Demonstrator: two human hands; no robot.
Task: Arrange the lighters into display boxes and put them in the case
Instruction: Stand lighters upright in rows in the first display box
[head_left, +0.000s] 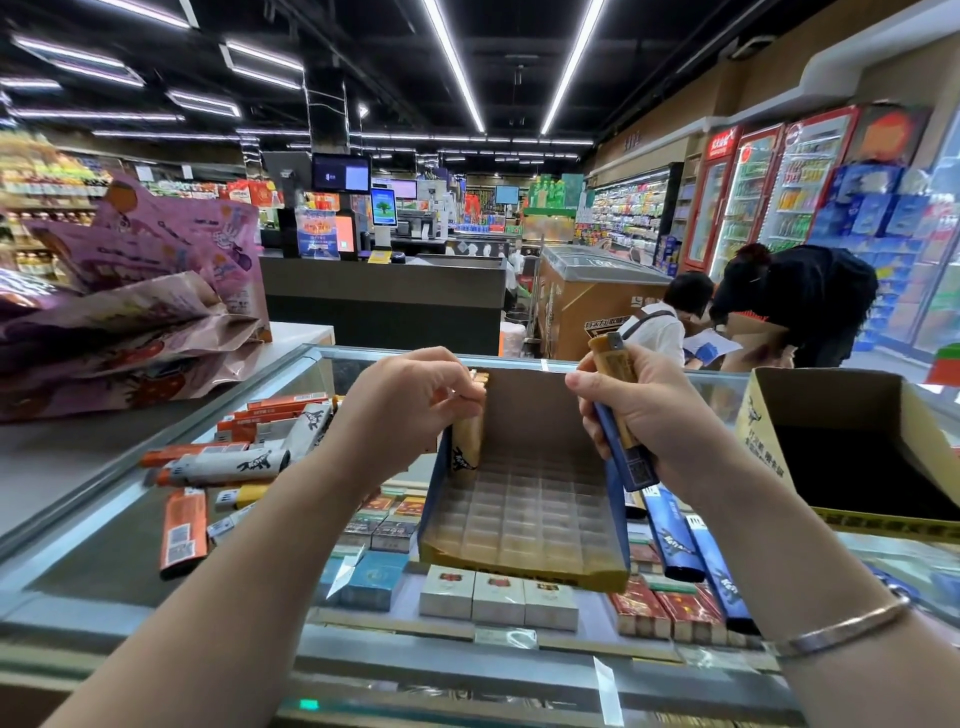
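Two lighters (618, 410) in right hand (641, 410) grip, above display box (524, 519).

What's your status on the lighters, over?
Left hand pinching a yellow lighter into the display box, back-left corner. Right hand gripping spare lighters. Box otherwise unfilled. More lighters loose on the glass; nothing blocking.

hands (415, 400) (both gripping lighters (615, 395)), display box (524, 519)

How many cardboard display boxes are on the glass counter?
2. One box sits in the middle between the hands, nearly empty, with lighters in its left corner. The second box stands at the right edge.
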